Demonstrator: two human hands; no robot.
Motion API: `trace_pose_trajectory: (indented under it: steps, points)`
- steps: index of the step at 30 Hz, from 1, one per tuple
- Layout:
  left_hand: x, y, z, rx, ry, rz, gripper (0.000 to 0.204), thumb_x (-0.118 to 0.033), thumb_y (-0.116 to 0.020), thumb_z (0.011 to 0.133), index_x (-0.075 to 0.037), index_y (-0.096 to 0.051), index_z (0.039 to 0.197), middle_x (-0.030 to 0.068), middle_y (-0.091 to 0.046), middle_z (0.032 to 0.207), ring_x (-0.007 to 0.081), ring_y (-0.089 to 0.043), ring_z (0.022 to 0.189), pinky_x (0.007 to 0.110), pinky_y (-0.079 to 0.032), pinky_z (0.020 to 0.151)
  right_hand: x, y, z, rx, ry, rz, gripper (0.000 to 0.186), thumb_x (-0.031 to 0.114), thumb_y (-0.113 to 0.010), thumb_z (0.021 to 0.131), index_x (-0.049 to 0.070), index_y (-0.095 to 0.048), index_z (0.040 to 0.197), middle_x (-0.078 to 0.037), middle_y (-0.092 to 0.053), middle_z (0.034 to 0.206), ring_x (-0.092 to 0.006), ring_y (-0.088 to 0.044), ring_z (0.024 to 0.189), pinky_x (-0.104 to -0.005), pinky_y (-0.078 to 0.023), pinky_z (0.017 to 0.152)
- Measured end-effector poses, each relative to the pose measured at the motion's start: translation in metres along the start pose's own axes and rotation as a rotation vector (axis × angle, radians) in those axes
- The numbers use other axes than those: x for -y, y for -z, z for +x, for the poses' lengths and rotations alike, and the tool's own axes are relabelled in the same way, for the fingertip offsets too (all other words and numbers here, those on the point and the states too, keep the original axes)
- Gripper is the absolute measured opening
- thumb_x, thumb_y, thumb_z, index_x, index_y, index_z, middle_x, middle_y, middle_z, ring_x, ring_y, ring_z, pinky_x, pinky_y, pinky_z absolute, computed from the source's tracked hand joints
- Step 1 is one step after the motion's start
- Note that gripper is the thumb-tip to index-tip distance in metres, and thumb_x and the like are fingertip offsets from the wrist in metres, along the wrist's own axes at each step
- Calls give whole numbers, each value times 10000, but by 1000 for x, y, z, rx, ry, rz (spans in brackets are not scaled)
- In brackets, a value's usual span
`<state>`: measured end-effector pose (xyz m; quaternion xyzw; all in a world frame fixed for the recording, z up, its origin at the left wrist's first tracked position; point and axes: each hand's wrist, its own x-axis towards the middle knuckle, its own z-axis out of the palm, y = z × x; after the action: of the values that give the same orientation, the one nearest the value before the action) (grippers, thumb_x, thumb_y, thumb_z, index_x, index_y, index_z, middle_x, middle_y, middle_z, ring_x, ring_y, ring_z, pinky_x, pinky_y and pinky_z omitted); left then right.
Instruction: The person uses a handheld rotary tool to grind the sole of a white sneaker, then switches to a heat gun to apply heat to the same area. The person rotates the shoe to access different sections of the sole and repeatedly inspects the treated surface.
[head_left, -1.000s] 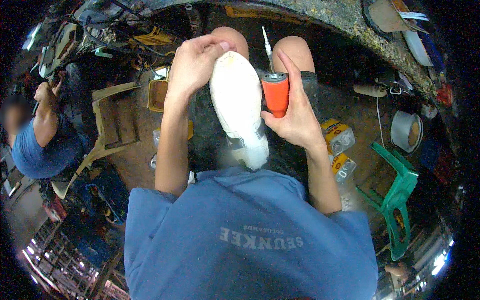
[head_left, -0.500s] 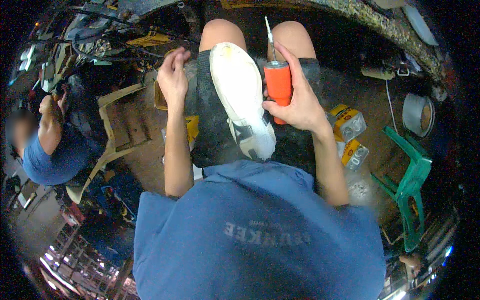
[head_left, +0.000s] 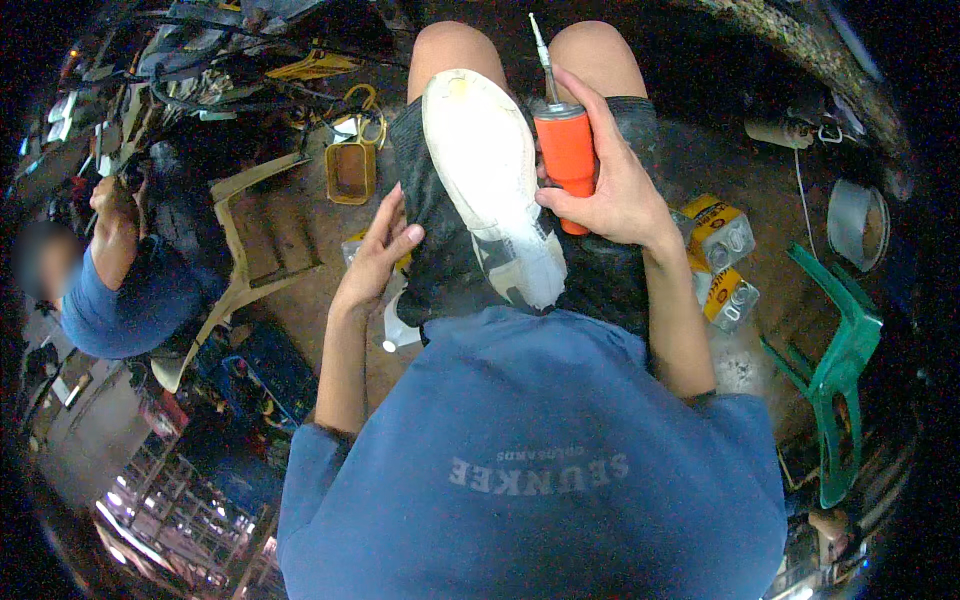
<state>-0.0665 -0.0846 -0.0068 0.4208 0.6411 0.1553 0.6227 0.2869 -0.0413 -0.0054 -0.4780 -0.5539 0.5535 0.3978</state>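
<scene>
A pale shoe (head_left: 482,140) lies sole up along my lap, its toe toward my knees and its whitish heel end near my shirt. My right hand (head_left: 628,195) wraps round an orange cylindrical hand tool (head_left: 567,150) just right of the shoe. A thin shaft with a pale tip (head_left: 541,45) sticks up from the tool's grey top, pointing away from me. Beside my left thigh, my left hand (head_left: 376,255) is open and holds nothing, its thumb apart from the fingers.
At left, a beige plastic chair (head_left: 240,240) stands near a co-worker in blue (head_left: 130,300). A yellow-brown tray (head_left: 350,172) sits on the floor. Yellow-labelled clear packs (head_left: 722,235), a green stool (head_left: 845,350) and a grey ring-shaped roll (head_left: 857,225) are at right.
My left hand has come down from beyond the shoe's left side to beside my thigh, uncovering the tray. The right hand keeps its grip on the orange tool; the view has shifted slightly.
</scene>
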Motion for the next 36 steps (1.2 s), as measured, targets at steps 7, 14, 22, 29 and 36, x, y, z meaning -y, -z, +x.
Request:
trace_pose_trajectory:
  steps: [7,14,22,29,36]
  points:
    - [60,57,56,-449,372,106,493,-256,-721,1044,-29,-607,1466,158,-723,1277,208,-703,1144,344,-553,1020,6,-5,-4,-7,-49,62,1125,7,-807,755,160,-217,1700,-96,-606,1166,-184,-658,941,-379,-582,905]
    - [-96,-4,43,-473,-612,102,254,-172,-650,1088,16,-742,1233,77,-768,1098,129,-693,1002,293,-552,921,9,-8,0,-35,64,-26,1125,20,-798,741,125,-214,1697,-109,-624,1186,-194,-651,944,-379,-565,924]
    - [-228,-73,62,23,-463,351,313,-243,-762,996,-10,-771,1204,29,-762,939,104,-677,799,275,-562,737,14,-21,-1,-50,31,112,1134,-26,-784,755,123,-180,1703,-93,-618,1138,-169,-631,909,-356,-562,879]
    - [-218,-104,83,155,-346,-177,164,-115,-744,1005,9,-725,1111,94,-766,992,145,-734,890,291,-612,820,16,-20,-1,-120,71,92,1101,-28,-738,777,82,-141,1696,-134,-607,1225,-187,-647,927,-367,-557,866]
    - [-206,-113,79,213,-179,-680,120,-96,-661,1055,-13,-684,1138,122,-734,1091,219,-730,959,369,-627,894,20,-26,4,-175,145,18,1054,-25,-696,768,50,-159,1671,-233,-588,1362,-304,-700,987,-421,-564,884]
